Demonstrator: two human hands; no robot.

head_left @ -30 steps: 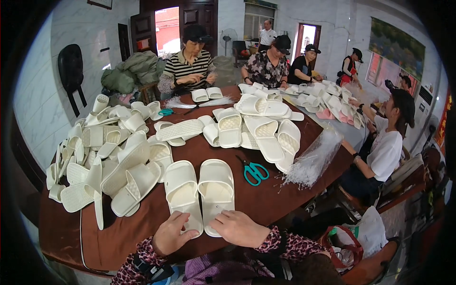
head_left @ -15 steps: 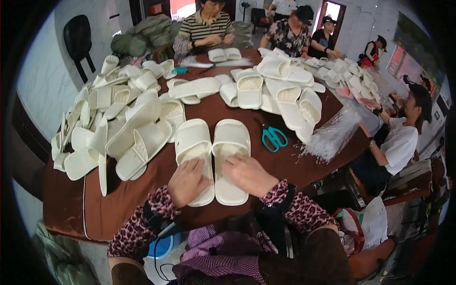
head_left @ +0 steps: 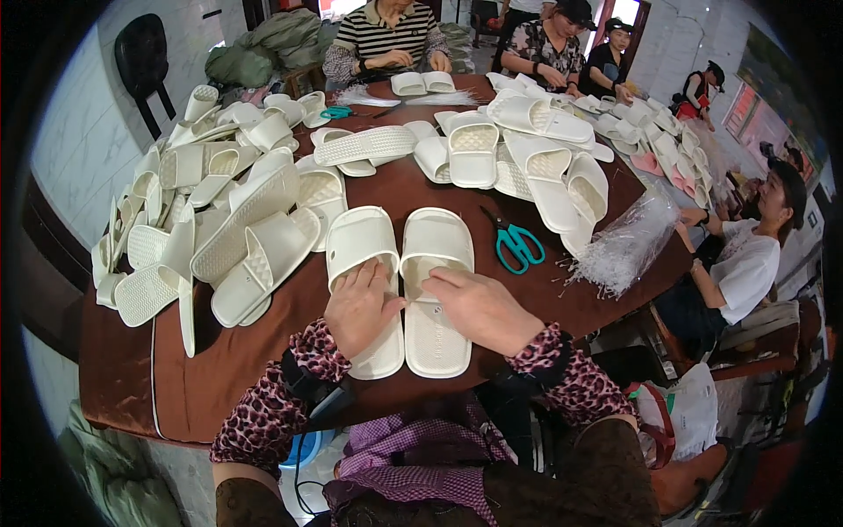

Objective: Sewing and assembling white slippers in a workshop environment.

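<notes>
Two cream slide slippers lie side by side in front of me, toes pointing away, on the brown table cover. My left hand (head_left: pixel 360 307) rests on the left slipper (head_left: pixel 379 358), its fingers stretched flat over the insole up to the strap's opening. Over the insole of the right slipper (head_left: pixel 439 350) is my right hand (head_left: pixel 488 309), fingers curled inward close to the strap; their tips are partly hidden. To the right of the pair lie teal-handled scissors (head_left: pixel 518 248), touched by neither hand.
Heaps of cream slippers (head_left: pixel 255 198) cover the left, with more slippers (head_left: pixel 549 189) behind on the right. A bundle of clear plastic ties (head_left: pixel 622 246) lies at the right edge of the brown-covered table (head_left: pixel 237 369). Several people work around the far and right sides.
My right hand has shifted slightly right and its fingers have moved over the insole, baring more of the heel. My left fingers reach nearer the strap. The slippers' toes stand slightly wider apart.
</notes>
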